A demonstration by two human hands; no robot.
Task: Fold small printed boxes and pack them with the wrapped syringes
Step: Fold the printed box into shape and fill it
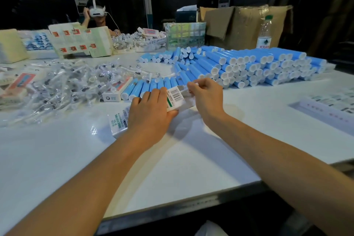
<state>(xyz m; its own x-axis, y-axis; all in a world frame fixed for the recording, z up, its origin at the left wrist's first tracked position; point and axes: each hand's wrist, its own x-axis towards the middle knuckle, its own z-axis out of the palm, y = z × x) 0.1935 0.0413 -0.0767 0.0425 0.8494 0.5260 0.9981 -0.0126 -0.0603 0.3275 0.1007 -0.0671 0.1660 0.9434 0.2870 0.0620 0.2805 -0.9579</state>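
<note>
Two bare forearms are reaching from the near edge of the white table [57,159] toward its middle, where the left hand [148,113] is curling its fingers and thumb around a small printed box [175,97], holding it tilted just above the tabletop with its barcode face up. The right hand [205,95] is pinching something small and white at the box's open far end; what it is cannot be told. A flat printed carton [117,120] is lying on the table under the left wrist. Just beyond the hands a row of blue tubes [153,85] is lying side by side, and a heap of wrapped syringes [63,86] is spreading toward the left edge. A big stack of blue tubes [249,67] is piling up toward the right edge. A water bottle [265,32] is standing upright at the far edge, with cardboard boxes [247,23] behind it, and a person [95,15] is sitting at the far left
</note>
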